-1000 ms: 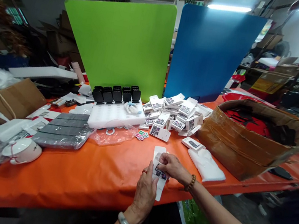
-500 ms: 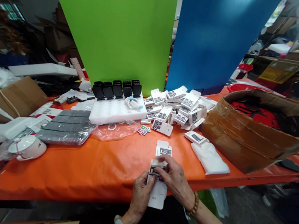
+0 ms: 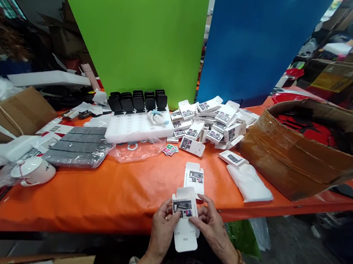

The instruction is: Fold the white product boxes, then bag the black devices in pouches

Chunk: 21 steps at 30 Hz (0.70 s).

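A small white carton (image 3: pixel 185 238) with printed pictures and long open end flaps is in front of me, above the table's near edge. My left hand (image 3: pixel 162 229) grips its left side, thumb across the front. On the opposite side, my right hand (image 3: pixel 212 227) has its thumb against the carton's right edge, with the index finger raised near the top; its other fingers are partly hidden. Just behind lies a similar flat white carton (image 3: pixel 194 175) with flaps spread. Whether anything is inside the held carton, I cannot tell.
Filled-looking white boxes (image 3: pixel 194 128) are heaped at the back centre. White foam (image 3: pixel 139 129) holding black pieces (image 3: pixel 137 100) stands to their left. A large cardboard box (image 3: pixel 272 160) and a white pouch (image 3: pixel 249 183) are at right, a grey packet (image 3: pixel 78 146) at left.
The held carton has turned its printed face more toward me. My right fingers have moved from its upper front to its right edge. The view has shifted slightly.
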Motion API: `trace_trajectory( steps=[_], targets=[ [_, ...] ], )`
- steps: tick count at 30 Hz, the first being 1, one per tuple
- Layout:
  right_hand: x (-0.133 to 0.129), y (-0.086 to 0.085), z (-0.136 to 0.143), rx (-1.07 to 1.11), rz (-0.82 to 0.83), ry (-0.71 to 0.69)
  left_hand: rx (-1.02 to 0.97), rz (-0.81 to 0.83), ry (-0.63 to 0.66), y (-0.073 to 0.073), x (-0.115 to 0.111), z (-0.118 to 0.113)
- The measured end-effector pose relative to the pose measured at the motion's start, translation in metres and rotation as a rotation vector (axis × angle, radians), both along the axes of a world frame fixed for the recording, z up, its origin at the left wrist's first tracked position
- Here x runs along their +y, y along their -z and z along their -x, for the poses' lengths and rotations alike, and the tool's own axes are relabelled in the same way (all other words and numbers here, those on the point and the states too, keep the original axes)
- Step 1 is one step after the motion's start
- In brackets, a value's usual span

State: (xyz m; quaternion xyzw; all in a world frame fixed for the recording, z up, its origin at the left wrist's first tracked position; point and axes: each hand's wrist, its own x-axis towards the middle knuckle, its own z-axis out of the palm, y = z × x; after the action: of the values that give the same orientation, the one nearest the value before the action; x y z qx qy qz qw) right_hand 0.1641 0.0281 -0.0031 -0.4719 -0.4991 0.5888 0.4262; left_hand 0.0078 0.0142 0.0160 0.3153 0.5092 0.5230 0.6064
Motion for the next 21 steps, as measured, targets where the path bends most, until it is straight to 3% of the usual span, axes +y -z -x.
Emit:
trace_trajectory(
  steps=[5, 13, 18, 21],
  targets=[
    [-0.017, 0.01, -0.01, -0.106, -0.066, -0.101, 0.091, -0.035, 0.134, 0.004, -0.014, 0.009],
    [-0.047, 0.022, -0.016, -0.018, 0.093, -0.195, 0.194, 0.034, 0.331, 0.032, -0.028, 0.016],
    [-0.046, 0.022, -0.009, -0.125, 0.028, -0.071, 0.262, 0.037, 0.293, 0.029, -0.022, 0.01],
    [-0.037, 0.023, -0.001, -0.037, 0.06, 0.053, 0.268, 0.014, 0.251, 0.024, -0.014, 0.007]
  ],
)
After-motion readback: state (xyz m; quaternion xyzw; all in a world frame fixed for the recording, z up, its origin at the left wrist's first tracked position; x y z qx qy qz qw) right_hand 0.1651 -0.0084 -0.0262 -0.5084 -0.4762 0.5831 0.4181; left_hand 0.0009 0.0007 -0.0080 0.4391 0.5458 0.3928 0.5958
